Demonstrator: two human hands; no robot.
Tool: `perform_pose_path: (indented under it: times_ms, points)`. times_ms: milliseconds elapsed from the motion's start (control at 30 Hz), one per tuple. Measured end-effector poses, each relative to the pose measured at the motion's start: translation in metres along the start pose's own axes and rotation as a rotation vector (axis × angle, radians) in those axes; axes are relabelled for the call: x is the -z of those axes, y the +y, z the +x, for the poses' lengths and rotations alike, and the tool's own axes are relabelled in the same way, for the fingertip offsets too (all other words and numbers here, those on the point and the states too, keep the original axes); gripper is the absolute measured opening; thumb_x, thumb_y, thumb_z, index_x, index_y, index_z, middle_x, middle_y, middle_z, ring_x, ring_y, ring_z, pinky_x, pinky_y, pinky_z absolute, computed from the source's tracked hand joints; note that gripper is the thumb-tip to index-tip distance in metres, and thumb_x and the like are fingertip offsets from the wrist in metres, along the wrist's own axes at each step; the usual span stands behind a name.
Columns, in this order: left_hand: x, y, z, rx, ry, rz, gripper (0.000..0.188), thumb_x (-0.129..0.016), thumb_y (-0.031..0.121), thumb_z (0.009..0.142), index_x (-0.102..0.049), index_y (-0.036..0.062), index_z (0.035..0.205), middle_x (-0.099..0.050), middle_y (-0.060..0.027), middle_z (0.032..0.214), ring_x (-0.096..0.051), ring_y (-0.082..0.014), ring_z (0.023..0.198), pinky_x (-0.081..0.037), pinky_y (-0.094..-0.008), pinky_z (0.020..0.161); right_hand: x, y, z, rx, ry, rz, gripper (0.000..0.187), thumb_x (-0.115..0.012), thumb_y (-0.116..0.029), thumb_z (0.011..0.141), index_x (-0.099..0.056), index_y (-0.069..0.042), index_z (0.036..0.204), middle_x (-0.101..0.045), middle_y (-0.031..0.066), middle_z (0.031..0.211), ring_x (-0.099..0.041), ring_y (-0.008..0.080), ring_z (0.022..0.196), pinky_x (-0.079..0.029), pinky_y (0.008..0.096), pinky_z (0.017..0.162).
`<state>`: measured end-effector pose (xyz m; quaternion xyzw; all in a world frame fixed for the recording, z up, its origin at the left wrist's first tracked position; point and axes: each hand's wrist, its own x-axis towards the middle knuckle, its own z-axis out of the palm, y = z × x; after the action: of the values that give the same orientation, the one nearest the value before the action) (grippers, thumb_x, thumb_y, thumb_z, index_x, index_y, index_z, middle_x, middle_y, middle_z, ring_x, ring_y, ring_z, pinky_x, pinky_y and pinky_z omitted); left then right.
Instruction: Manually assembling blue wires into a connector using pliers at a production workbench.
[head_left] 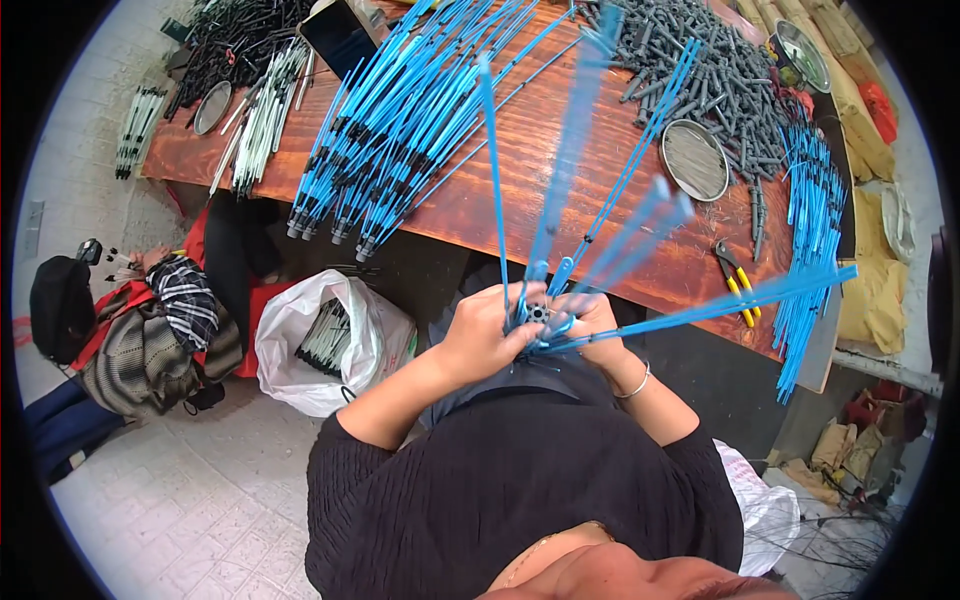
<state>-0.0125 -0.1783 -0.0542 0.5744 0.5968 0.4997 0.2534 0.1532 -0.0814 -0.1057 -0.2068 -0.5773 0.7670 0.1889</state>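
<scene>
Before the brown wooden table, our left hand closes round a grey circular hub; our right hand loosely pinches slim blue rods; apparently mid-fitting, we need steady alignment next.

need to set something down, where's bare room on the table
Bare wood shows on the table between the left blue bundle and right round dish, though held blue rods cross over it; a strip separates pale rods from that bundle. Grey pieces crowd upper right; black pieces upper left.
</scene>
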Motion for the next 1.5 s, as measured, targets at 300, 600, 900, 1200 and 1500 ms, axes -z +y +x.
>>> perform_pose_path:
  times_ms: [300,600,900,1200,1500]
  points:
    - [0.005,-0.010,-0.018,0.149,0.125,0.216,0.039,-0.077,0.020,0.066,-0.061,0.0000,0.095,-0.063,-0.0109,0.090,-0.060,-0.0272,0.084,-0.046,-0.0367,0.075,-0.015,-0.011,0.003,0.108,0.117,-0.336,0.016,-0.068,-0.013,0.078,-0.067,0.002,0.084,-0.065,0.0091,0.075,-0.059,0.0126,0.068,-0.047,0.0255,0.060]
    - [-0.007,-0.023,-0.008,0.017,0.110,-0.105,0.029,-0.076,0.018,0.063,-0.061,0.0031,0.082,-0.059,-0.0081,0.077,-0.056,-0.0259,0.073,-0.044,-0.0353,0.067,-0.033,-0.014,-0.008,0.088,0.187,-0.344,0.013,-0.066,-0.004,0.078,-0.067,0.002,0.089,-0.065,0.0103,0.073,-0.059,0.0135,0.059,-0.047,0.0264,0.055]
    - [-0.022,-0.022,-0.004,0.006,-0.054,-0.013,0.022,-0.073,0.012,0.064,-0.053,0.0056,0.072,-0.054,-0.0081,0.068,-0.050,-0.0262,0.063,-0.040,-0.0353,0.056,-0.007,-0.094,0.009,0.078,-0.093,-0.573,0.020,-0.067,-0.005,0.074,-0.066,-0.002,0.094,-0.062,0.0102,0.065,-0.059,0.0171,0.053,-0.047,0.0304,0.050]
    - [-0.043,-0.018,0.019,0.050,-0.088,-0.041,0.017,-0.072,0.012,0.070,-0.056,0.0051,0.072,-0.055,-0.0087,0.067,-0.054,-0.0262,0.062,-0.043,-0.0343,0.058,0.022,-0.088,-0.006,0.348,-0.068,-1.043,0.010,-0.064,-0.013,0.071,-0.062,-0.007,0.079,-0.061,0.0111,0.068,-0.061,0.0277,0.061,-0.049,0.0371,0.054]
    - [-0.049,-0.025,0.025,0.437,-0.086,-0.464,0.010,-0.066,-0.001,0.075,-0.057,0.0006,0.079,-0.063,-0.0083,0.078,-0.062,-0.0136,0.072,-0.048,-0.0260,0.061,0.231,-0.094,-0.108,-0.454,0.580,-1.845,0.039,-0.059,-0.001,0.069,-0.050,-0.003,0.107,-0.059,0.0170,0.093,-0.058,0.0363,0.087,-0.048,0.0441,0.075]
